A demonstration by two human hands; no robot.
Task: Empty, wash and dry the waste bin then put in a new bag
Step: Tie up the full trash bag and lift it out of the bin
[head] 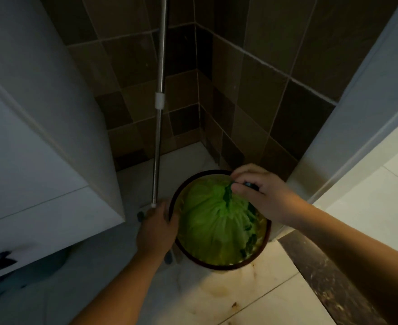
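Note:
A round waste bin [219, 265] with a dark rim stands on the floor in a tiled corner. A green bag [213, 221] fills it, its top gathered into a dark bunch near the far rim. My right hand [261, 195] pinches that gathered neck of the bag from the right. My left hand [157, 228] grips the bin's left rim, fingers curled over the edge.
A metal mop pole [158, 127] leans in the corner just left of the bin, its base by my left hand. A white cabinet [36, 141] with a dark knob stands at left. A white door frame [357, 127] rises at right. Stains mark the floor tiles [235, 299].

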